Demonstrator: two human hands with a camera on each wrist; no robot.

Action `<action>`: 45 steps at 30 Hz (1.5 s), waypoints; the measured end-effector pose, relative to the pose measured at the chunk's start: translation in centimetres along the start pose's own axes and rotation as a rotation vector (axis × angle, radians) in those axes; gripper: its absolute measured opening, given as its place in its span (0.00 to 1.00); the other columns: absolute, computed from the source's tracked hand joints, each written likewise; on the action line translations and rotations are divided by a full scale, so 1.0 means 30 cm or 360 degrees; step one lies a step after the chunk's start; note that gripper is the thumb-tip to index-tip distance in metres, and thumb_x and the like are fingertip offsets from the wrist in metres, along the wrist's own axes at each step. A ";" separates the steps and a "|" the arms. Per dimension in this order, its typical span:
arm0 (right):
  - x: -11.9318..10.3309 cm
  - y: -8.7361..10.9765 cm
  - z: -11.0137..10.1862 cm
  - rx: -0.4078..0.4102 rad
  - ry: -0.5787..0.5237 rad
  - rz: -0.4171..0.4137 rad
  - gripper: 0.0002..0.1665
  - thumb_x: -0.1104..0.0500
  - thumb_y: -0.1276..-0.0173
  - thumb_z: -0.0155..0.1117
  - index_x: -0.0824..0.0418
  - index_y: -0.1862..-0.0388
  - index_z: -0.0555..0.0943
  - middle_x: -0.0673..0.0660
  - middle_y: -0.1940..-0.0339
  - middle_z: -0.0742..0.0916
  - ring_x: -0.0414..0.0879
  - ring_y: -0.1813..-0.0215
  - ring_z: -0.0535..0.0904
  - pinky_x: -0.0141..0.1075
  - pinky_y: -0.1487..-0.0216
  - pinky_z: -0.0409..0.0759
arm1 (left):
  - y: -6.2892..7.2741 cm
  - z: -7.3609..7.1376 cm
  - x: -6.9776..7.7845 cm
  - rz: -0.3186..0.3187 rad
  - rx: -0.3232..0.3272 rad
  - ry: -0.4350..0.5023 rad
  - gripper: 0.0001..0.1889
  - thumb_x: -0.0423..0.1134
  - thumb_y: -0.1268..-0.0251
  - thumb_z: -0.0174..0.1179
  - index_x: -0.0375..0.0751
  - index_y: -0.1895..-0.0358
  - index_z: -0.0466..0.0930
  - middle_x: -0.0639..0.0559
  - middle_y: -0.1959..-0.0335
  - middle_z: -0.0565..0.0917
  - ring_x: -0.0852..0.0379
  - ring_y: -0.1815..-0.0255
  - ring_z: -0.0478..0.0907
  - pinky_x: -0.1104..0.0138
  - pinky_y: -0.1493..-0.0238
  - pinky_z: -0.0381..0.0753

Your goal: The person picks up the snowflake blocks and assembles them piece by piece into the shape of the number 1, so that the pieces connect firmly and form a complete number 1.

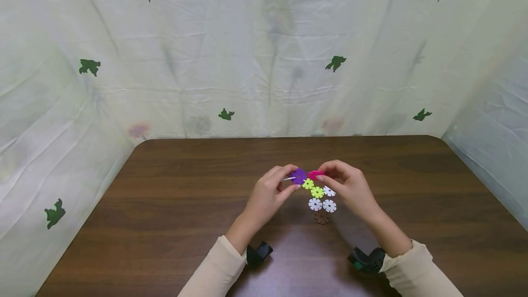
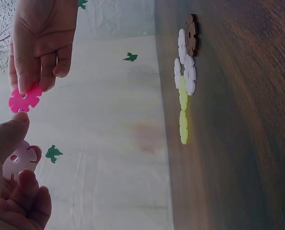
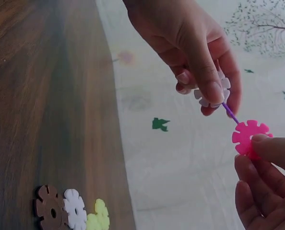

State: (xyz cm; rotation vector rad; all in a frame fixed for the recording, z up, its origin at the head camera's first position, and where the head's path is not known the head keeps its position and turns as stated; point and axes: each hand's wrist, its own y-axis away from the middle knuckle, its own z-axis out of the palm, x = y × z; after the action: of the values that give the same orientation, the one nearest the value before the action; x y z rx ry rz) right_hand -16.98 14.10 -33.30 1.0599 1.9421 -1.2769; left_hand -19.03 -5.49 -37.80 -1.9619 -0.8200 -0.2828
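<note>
Above a wooden table, pinching a white disc and a crosswise purple disc in the left hand, and gripping a pink disc beside the purple one in the right hand (interlocked or merely close, hard to tell); possibly risking a dropped piece by pushing misaligned slots.

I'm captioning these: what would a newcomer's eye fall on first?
The bright pink notched disc, pinched in the right hand, draws the eye first. Next is the purple disc by the left hand, then the yellow discs, white discs and brown disc on the wood-grain table.
</note>
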 end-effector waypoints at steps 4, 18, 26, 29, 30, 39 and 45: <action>-0.006 -0.004 0.004 0.0001 0.0033 0.0001 0.06 0.73 0.45 0.62 0.69 0.67 0.78 0.59 0.72 0.82 0.49 0.73 0.76 0.30 0.73 0.75 | 0.000 -0.001 -0.001 0.0006 0.0002 -0.0002 0.20 0.34 0.51 0.67 0.38 0.52 0.76 0.51 0.64 0.78 0.61 0.79 0.67 0.76 0.77 0.68; 0.006 -0.003 0.015 0.0034 0.0185 -0.0250 0.09 0.77 0.50 0.64 0.67 0.71 0.79 0.56 0.72 0.82 0.43 0.71 0.75 0.29 0.73 0.74 | 0.002 0.000 -0.005 0.0062 -0.0063 -0.0080 0.20 0.34 0.49 0.66 0.39 0.50 0.75 0.52 0.61 0.81 0.60 0.71 0.67 0.74 0.70 0.68; 0.005 0.000 0.017 0.0067 0.0237 -0.0389 0.10 0.78 0.52 0.65 0.67 0.74 0.79 0.57 0.72 0.82 0.43 0.71 0.76 0.27 0.73 0.72 | 0.005 0.003 0.004 0.0072 -0.0086 -0.0055 0.22 0.37 0.49 0.66 0.38 0.49 0.73 0.52 0.58 0.80 0.59 0.66 0.66 0.71 0.67 0.67; 0.002 0.000 0.019 0.0091 0.0257 -0.0462 0.11 0.80 0.55 0.65 0.67 0.74 0.79 0.57 0.73 0.83 0.43 0.72 0.76 0.25 0.74 0.71 | 0.006 0.005 0.008 0.0056 -0.0087 -0.0057 0.20 0.36 0.47 0.64 0.37 0.50 0.73 0.51 0.57 0.80 0.59 0.65 0.67 0.71 0.66 0.67; 0.001 0.000 0.020 0.0094 0.0264 -0.0483 0.12 0.80 0.55 0.66 0.68 0.75 0.79 0.57 0.74 0.83 0.44 0.72 0.76 0.25 0.74 0.71 | 0.006 0.007 0.009 0.0058 -0.0096 -0.0062 0.19 0.36 0.46 0.63 0.37 0.50 0.73 0.51 0.57 0.80 0.58 0.65 0.67 0.70 0.66 0.67; -0.004 0.004 0.028 0.0117 0.0280 -0.0539 0.13 0.81 0.58 0.67 0.69 0.75 0.80 0.58 0.75 0.83 0.45 0.73 0.77 0.25 0.74 0.72 | 0.007 0.018 0.006 0.0079 -0.0125 -0.0045 0.18 0.35 0.44 0.61 0.35 0.50 0.71 0.49 0.58 0.79 0.52 0.65 0.68 0.70 0.67 0.65; 0.006 0.003 0.030 0.0106 0.0224 -0.0519 0.12 0.80 0.56 0.66 0.68 0.74 0.80 0.58 0.74 0.83 0.44 0.72 0.76 0.24 0.74 0.71 | 0.009 0.013 0.001 0.0059 -0.0097 -0.0039 0.21 0.37 0.46 0.64 0.37 0.49 0.72 0.50 0.56 0.79 0.55 0.63 0.70 0.70 0.64 0.69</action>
State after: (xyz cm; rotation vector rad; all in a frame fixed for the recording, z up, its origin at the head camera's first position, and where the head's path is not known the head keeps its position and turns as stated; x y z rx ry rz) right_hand -16.94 13.33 -33.83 0.9108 2.2636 -1.4820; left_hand -18.87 -5.24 -38.17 -2.0392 -0.7982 -0.2647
